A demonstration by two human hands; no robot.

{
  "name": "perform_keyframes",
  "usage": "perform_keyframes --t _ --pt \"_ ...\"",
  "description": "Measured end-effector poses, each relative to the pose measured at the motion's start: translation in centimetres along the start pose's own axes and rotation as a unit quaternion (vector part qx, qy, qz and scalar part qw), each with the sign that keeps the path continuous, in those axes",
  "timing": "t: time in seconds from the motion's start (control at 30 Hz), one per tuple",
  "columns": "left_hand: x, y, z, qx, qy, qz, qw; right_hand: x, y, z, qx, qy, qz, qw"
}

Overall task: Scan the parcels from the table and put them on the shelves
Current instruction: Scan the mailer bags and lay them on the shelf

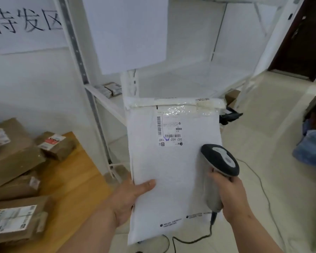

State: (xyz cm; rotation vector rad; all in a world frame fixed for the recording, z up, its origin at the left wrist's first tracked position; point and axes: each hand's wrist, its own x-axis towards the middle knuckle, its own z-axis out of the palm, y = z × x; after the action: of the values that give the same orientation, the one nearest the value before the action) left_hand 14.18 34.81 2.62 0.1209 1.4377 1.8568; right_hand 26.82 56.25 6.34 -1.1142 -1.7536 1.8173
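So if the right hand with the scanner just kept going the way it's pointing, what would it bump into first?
Probably the white padded envelope. The right hand grips the scanner, whose head points up and forward over the envelope, towards its label. Depth is unclear; if it clears the envelope, the white shelf comes next.

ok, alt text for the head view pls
A person's left hand holds a white padded mailer label-up while the right hand grips a corded barcode scanner over it. Brown cardboard parcels lie on a wooden table at left; white metal shelves stand behind.
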Motion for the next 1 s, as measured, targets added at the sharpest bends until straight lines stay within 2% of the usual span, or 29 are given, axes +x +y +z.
perform_keyframes --t 0.1,0.23,0.37,0.5,0.63,0.83,1.0 --pt "4.4 -3.0 4.8 -0.008 0.014 -0.058 0.998 5.1 0.8 -5.3 -0.061 0.0 0.053 0.997" --pt "8.8 -6.8 8.1 0.006 0.054 -0.114 0.992 10.8 3.0 -8.7 -0.115 -0.03 0.151 0.981" --pt "12.8 -9.3 8.2 0.009 0.089 -0.19 0.978 16.2 4.7 -8.4 -0.149 -0.069 0.209 0.964" --pt "17.9 -10.3 6.6 -0.039 0.148 -0.241 0.958 22.6 5.6 -6.1 -0.149 -0.096 0.249 0.952" --pt "24.5 -10.7 3.7 -0.081 0.215 -0.228 0.946 30.3 6.4 -3.9 -0.142 -0.125 0.268 0.945" --pt "34.3 -10.7 0.2 -0.105 0.305 -0.167 0.932 41.2 10.0 0.8 -0.159 -0.171 0.29 0.928" --pt "41.8 -11.8 -3.2 -0.074 0.35 -0.138 0.923 48.0 13.4 6.3 -0.144 -0.214 0.252 0.933"
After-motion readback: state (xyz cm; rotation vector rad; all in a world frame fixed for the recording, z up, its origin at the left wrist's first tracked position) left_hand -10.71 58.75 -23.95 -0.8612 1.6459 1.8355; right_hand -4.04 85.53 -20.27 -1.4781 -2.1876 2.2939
